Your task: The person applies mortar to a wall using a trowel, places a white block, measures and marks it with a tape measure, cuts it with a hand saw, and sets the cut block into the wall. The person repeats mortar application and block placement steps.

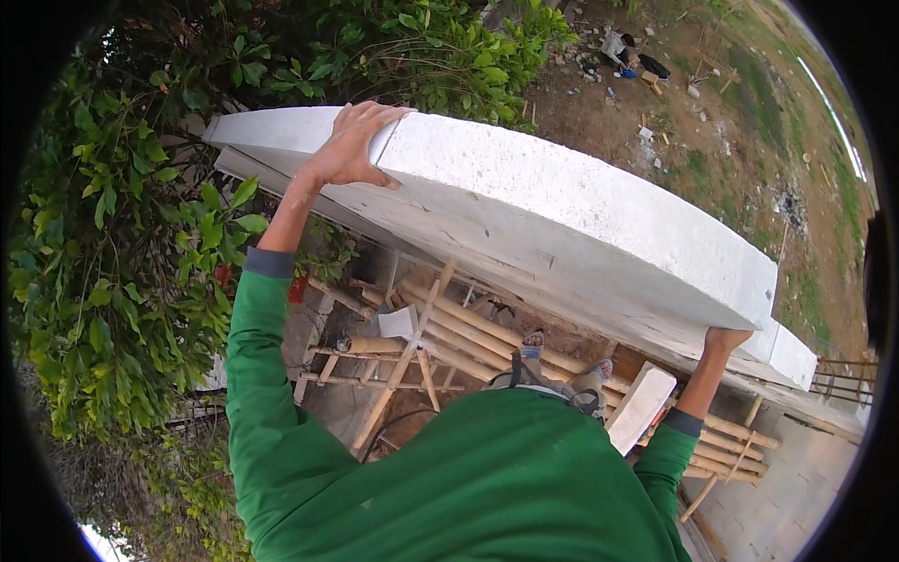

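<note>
A long white aerated concrete block (571,192) lies along the top of a pale block wall (524,253). My left hand (354,145) grips its left end, fingers over the top and thumb on the near face. A narrow gap there parts it from another white block (272,129) further left. At the opposite end, my right hand (728,339) holds the lower near corner; its fingers are mostly hidden by the block. Just beyond that hand sits one more white block (791,356).
I stand high on a bamboo scaffold (459,328) in sandals. A cut white block piece (640,407) stands by my right side, and a smaller one (398,322) rests on the poles. Leafy branches (122,206) crowd the left. A person (618,49) crouches on the ground far below.
</note>
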Available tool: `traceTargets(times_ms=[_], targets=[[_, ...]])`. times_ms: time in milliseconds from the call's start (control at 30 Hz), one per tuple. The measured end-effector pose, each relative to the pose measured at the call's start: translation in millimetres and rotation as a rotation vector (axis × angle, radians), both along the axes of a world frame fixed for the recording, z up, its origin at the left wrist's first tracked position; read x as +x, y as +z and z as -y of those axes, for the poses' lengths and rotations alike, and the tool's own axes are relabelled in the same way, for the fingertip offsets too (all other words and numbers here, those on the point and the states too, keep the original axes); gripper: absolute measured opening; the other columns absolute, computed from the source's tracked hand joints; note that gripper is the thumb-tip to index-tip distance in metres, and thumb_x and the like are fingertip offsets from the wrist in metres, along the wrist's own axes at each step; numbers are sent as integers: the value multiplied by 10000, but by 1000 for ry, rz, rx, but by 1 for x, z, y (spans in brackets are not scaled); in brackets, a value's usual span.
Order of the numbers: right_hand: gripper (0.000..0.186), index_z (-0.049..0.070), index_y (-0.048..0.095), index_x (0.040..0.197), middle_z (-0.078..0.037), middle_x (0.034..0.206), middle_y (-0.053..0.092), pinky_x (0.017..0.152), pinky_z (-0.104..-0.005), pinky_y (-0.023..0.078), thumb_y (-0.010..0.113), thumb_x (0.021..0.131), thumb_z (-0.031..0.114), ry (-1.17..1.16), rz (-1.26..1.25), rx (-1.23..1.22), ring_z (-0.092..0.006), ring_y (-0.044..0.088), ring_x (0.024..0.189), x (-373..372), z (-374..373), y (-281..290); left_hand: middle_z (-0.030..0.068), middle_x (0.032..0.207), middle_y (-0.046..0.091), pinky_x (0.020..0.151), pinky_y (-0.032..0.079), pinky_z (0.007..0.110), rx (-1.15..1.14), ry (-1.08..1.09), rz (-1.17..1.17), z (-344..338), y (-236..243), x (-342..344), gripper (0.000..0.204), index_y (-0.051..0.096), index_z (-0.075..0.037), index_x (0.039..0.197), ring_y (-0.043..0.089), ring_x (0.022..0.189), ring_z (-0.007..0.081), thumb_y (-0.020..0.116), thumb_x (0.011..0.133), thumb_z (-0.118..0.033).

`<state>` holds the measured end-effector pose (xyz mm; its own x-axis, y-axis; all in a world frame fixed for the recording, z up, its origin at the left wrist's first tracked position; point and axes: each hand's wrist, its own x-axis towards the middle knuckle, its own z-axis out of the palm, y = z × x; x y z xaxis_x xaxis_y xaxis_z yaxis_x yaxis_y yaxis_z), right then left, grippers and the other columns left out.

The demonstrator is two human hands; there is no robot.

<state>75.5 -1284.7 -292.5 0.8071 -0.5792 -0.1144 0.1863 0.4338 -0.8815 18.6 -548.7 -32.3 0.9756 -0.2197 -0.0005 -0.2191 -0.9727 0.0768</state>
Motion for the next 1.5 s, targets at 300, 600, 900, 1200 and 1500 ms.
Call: traceTargets(times_ms=[300,600,900,1200,1500], targets=[[547,17,537,1510,-142,1464,636,1113,-471,536,466,1102,374,150,108,-9,-326,650,1302,-6,-9,9,95,1543,521,1317,176,561,-71,-45,-2,13,14,5,1208,441,-242,1621,379,1509,375,989,551,-364],[378,24,722,1204,-128,1098,742,1005,-373,500,552,1102,346,529,492,174,-202,678,1058,9,41,75,127,1537,522,1272,279,523,-83,-64,31,9,3,2,1261,454,-182,1623,440,1427,391,917,457,-311],[227,35,641,1066,-134,1000,688,814,-397,533,544,1048,240,695,767,664,-256,634,852,44,72,-10,120,1524,529,1265,300,526,-94,-62,37,4,1,5,1236,483,-157,1585,435,1433,386,944,441,-230],[459,-36,647,1270,-169,1208,724,1023,-473,548,642,995,332,76,31,545,-334,691,1129,44,6,38,148,1521,536,1242,298,544,-55,-54,45,2,-1,3,1205,492,-124,1574,434,1432,399,945,495,-411],[633,-82,581,1352,-201,1289,700,1026,-454,540,694,942,386,131,26,495,-336,680,1155,49,1,51,146,1530,526,1265,271,559,-66,-41,84,-6,-8,3,1218,500,-138,1572,415,1458,411,926,504,-541]])
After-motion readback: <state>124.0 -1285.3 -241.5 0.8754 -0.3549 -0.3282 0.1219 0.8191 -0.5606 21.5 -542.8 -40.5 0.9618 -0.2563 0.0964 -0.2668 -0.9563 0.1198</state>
